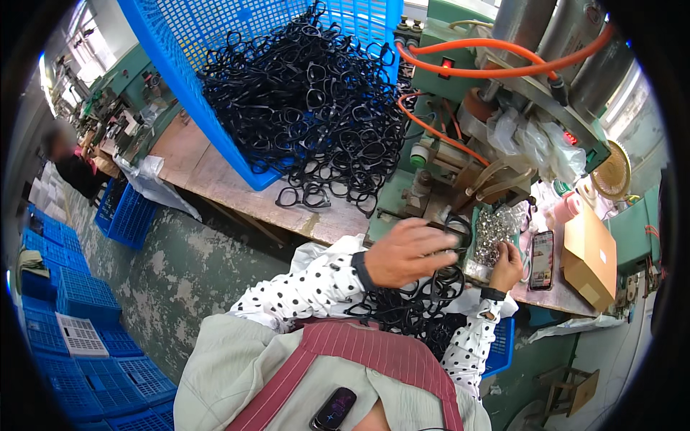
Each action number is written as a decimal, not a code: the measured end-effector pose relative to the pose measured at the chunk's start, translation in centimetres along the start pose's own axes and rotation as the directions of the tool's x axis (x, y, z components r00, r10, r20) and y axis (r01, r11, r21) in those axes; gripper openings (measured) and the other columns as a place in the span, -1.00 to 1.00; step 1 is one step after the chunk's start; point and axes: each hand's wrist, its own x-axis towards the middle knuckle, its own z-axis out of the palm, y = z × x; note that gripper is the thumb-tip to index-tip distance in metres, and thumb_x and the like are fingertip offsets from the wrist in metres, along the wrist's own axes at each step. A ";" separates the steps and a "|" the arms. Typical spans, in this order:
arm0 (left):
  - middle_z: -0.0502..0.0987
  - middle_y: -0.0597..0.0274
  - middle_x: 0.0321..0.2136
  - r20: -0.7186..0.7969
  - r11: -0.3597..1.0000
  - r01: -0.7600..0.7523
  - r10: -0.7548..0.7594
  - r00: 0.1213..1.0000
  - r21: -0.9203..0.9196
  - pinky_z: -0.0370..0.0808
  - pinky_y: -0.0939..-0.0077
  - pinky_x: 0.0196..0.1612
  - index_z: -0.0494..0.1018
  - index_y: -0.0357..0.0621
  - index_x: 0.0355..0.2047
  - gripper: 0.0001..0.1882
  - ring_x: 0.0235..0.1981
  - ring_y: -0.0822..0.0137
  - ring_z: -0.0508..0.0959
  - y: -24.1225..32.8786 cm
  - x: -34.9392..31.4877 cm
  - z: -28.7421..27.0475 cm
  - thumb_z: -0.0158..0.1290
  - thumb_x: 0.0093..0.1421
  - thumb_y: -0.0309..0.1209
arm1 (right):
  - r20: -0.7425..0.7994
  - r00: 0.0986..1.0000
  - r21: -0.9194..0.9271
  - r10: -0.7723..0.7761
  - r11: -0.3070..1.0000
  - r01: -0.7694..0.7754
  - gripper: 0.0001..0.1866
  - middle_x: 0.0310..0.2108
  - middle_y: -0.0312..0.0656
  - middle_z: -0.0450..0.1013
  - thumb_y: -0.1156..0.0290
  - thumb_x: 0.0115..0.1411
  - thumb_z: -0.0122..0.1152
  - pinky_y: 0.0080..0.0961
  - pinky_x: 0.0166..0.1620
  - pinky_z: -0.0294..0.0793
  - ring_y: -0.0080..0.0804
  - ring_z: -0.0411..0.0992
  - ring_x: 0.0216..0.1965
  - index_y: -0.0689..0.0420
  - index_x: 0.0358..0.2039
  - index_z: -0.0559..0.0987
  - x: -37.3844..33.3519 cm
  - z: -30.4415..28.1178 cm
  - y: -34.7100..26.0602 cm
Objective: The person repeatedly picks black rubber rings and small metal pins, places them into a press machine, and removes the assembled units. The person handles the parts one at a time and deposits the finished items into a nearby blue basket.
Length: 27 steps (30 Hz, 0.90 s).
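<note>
My left hand (411, 253) is stretched out palm down in front of the green machine, its fingers extended and slightly blurred. Just beyond its fingertips is a black eyeglass frame (461, 228), partly hidden. My right hand (507, 267) is at the near edge of a shallow tray (476, 272) full of small shiny metal pieces (491, 231). Its thumb and fingers are drawn together among the pieces; whatever they may hold is too small to make out. More black eyeglass frames (420, 305) lie heaped in front of me, below my left hand.
A blue basket (188, 93) tipped on the bench spills a big pile of black frames (316, 108). The green press (460, 86) carries orange hoses. Right of the tray are a phone (541, 260) and cardboard box (591, 258). Blue crates (86, 294) stand left; another person (75, 165) sits beyond.
</note>
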 end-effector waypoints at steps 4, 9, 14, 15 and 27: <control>0.51 0.12 -0.18 -0.240 0.651 0.726 -0.758 0.607 -0.220 0.51 0.50 -0.18 0.35 -0.19 0.09 -0.60 -0.23 0.33 0.52 -2.0 -8.1 -1.1 0.07 0.25 -0.42 | -0.061 0.993 -0.130 -0.106 0.987 0.097 -0.85 -0.41 -0.12 0.57 0.33 0.16 0.27 -0.41 -0.32 0.49 -0.24 0.54 -0.43 0.11 -0.30 0.65 -0.8 -0.1 -1.7; 0.47 0.01 -0.22 -0.107 -0.100 0.809 -0.974 -0.197 -0.579 0.45 0.53 -0.59 0.03 -0.13 0.25 -0.43 -0.63 0.38 0.47 -7.7 -16.9 -7.1 -0.08 0.37 -0.15 | -0.100 0.985 -0.219 -0.139 0.969 0.114 -0.88 -0.43 -0.15 0.59 0.36 0.17 0.25 -0.39 -0.33 0.50 -0.26 0.55 -0.44 0.10 -0.30 0.64 -1.5 0.0 -3.0; 0.49 0.12 -0.31 -0.159 -0.024 0.777 -0.974 -0.159 -0.629 0.48 0.53 -0.49 0.31 -0.18 -0.11 -0.64 -0.52 0.36 0.54 -11.0 -18.9 -8.1 -0.07 0.36 -0.11 | -0.172 0.967 -0.153 -0.190 0.975 0.164 -0.89 -0.42 -0.14 0.60 0.42 0.15 0.27 -0.43 -0.30 0.51 -0.28 0.56 -0.43 0.11 -0.31 0.66 -1.4 0.2 -3.5; 0.50 0.16 -0.36 -0.320 0.113 0.908 -0.947 -0.024 -0.403 0.45 0.53 -0.46 0.34 -0.19 -0.18 -0.68 -0.50 0.39 0.54 -11.6 -18.9 -8.1 -0.05 0.36 -0.14 | -0.161 0.976 -0.117 -0.146 0.985 0.128 -0.90 -0.43 -0.12 0.59 0.45 0.14 0.28 -0.42 -0.29 0.50 -0.27 0.55 -0.42 0.12 -0.31 0.66 -1.4 0.0 -3.7; 0.41 0.30 -0.40 -0.443 0.655 0.751 -0.649 0.619 0.088 0.41 0.58 -0.29 0.26 -0.19 0.08 -0.60 -0.44 0.47 0.42 -10.0 -7.8 -9.2 0.06 0.27 -0.46 | 0.002 0.968 0.039 -0.252 0.967 0.252 -0.89 -0.41 -0.16 0.55 0.56 0.11 0.21 -0.43 -0.27 0.45 -0.26 0.51 -0.37 0.12 -0.33 0.62 -0.8 1.5 -10.0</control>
